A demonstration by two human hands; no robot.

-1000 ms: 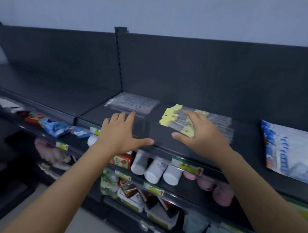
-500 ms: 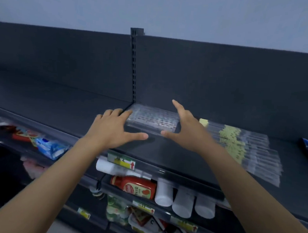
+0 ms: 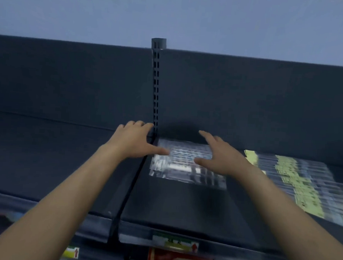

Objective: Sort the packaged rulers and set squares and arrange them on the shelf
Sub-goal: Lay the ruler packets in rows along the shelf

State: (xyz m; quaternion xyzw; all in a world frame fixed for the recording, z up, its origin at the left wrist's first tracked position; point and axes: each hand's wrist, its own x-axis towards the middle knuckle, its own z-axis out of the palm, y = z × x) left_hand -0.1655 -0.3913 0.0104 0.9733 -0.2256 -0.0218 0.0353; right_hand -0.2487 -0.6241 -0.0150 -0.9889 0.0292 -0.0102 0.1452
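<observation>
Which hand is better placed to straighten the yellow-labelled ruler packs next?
Probably the right hand: it is over the right side of the clear packets, next to the yellow-labelled ruler packs. The left hand is by the slotted upright, farther away.

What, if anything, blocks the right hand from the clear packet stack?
Likely yes, nothing: right hand is open at the right edge of the clear packet stack; left hand is at its left edge, middle uncovered.

Shelf [image 3: 182, 203]: dark grey. Set-square packs [image 3: 184, 166]: clear, white grid print. Ruler packs [image 3: 304, 178]: clear, yellow-green labels. Wall [image 3: 173, 15]: pale blue-grey.
</observation>
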